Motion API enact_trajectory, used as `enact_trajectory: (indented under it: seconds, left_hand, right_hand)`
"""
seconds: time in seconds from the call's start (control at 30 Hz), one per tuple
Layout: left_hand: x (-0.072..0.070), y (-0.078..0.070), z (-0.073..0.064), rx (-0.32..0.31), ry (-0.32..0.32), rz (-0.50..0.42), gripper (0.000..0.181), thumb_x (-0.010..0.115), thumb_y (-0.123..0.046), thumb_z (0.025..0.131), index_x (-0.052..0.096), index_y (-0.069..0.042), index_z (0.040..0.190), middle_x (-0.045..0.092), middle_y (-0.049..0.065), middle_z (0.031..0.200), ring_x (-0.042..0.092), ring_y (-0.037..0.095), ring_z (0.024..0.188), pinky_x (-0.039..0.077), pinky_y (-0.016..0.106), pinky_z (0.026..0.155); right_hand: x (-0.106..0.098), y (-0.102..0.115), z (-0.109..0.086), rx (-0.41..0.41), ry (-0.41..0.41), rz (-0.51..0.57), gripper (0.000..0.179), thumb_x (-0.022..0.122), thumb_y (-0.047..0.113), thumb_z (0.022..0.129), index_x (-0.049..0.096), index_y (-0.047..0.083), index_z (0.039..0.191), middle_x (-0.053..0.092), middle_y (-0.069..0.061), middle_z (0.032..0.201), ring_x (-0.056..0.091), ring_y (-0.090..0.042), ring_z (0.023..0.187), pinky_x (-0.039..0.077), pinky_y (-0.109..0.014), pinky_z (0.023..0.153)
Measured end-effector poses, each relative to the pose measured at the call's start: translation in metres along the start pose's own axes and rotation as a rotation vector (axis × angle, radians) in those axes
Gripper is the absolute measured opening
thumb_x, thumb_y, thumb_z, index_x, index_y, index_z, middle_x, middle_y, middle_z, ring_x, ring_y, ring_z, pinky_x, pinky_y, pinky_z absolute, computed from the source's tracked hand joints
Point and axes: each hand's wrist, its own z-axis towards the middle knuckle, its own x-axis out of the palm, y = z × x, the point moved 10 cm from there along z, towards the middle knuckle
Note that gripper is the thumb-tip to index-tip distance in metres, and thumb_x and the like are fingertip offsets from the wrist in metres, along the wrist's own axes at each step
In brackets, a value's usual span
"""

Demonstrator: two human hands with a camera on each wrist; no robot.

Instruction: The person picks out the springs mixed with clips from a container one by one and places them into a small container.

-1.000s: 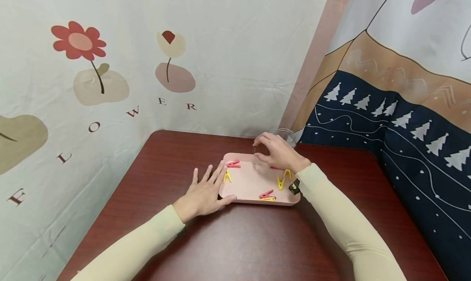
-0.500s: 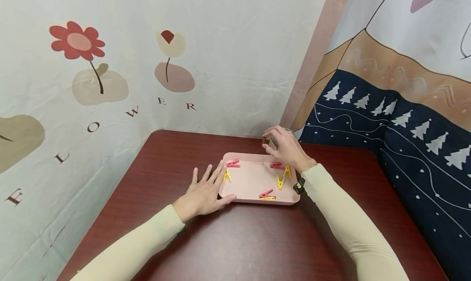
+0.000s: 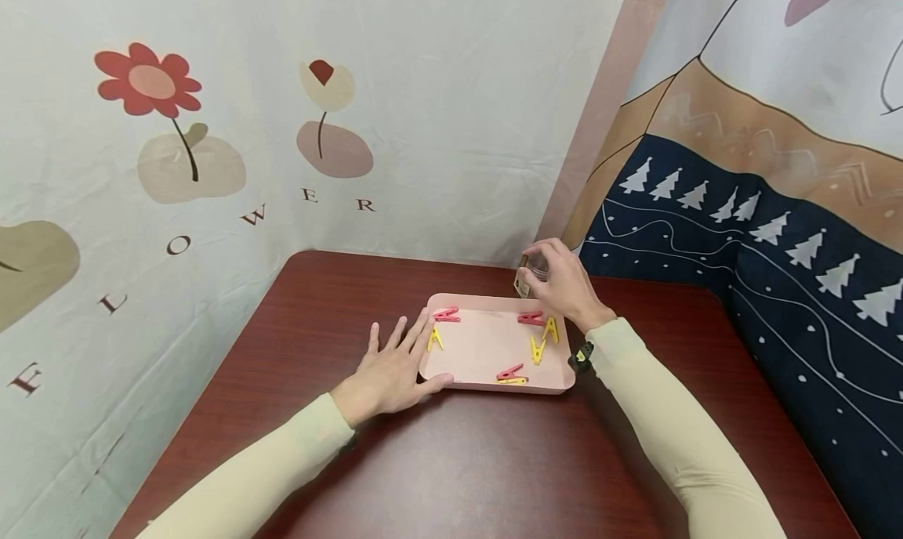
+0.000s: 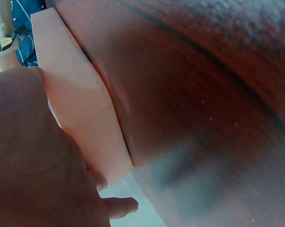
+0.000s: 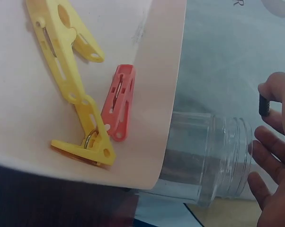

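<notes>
My right hand pinches a small dark brown, ribbed cylinder between thumb and fingertip; its exact kind is unclear. It is held close beside the open mouth of a clear jar, behind the tray's far right corner. With fingers spread, my left hand rests against the left side of the pink tray, thumb at its near left corner. Inside the tray lie pink clothespins and yellow clothespins, around its edges. In the right wrist view, two yellow clothespins and a pink one lie near the corner.
The tray stands on a dark red-brown wooden table. A pale printed cloth hangs right behind the table's far edge, and a dark blue one with white trees closes off the right side.
My right hand has moved to the right and back from over the tray to the jar, carrying the small cylinder. The left hand and the tray have stayed in place.
</notes>
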Motion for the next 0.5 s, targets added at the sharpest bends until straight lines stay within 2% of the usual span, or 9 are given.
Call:
enact_trajectory:
  seconds: [0.1, 0.2, 0.5]
  left_hand:
    - [0.001, 0.000, 0.000, -0.001, -0.001, 0.004, 0.113, 0.051, -0.086, 0.109, 0.013, -0.015, 0.190, 0.003, 0.002, 0.200, 0.022, 0.047, 0.182, 0.007, 0.086, 0.140]
    - [0.001, 0.001, 0.001, -0.001, -0.003, 0.009, 0.113, 0.051, -0.086, 0.109, 0.013, -0.016, 0.190, 0.003, 0.002, 0.200, 0.023, 0.047, 0.182, 0.007, 0.086, 0.140]
    - [0.001, 0.000, 0.000, -0.001, -0.002, 0.006, 0.114, 0.051, -0.085, 0.110, 0.012, -0.015, 0.190, 0.003, 0.002, 0.200, 0.023, 0.047, 0.182, 0.008, 0.087, 0.140]
  right_hand:
    - [-0.005, -0.003, -0.001, 0.011, -0.029, 0.010, 0.035, 0.082, 0.021, 0.110, 0.074, 0.006, 0.141, 0.069, -0.019, 0.149, 0.069, -0.042, 0.126, 0.063, -0.058, 0.106]
    - [-0.008, -0.007, -0.001, 0.026, -0.050, 0.015, 0.036, 0.082, 0.021, 0.110, 0.074, 0.005, 0.141, 0.069, -0.021, 0.148, 0.071, -0.046, 0.125, 0.067, -0.058, 0.104]
    - [-0.011, -0.019, -0.003, 0.082, -0.052, 0.019, 0.040, 0.081, 0.022, 0.110, 0.073, 0.005, 0.145, 0.069, -0.023, 0.148, 0.071, -0.048, 0.135, 0.065, -0.061, 0.112]
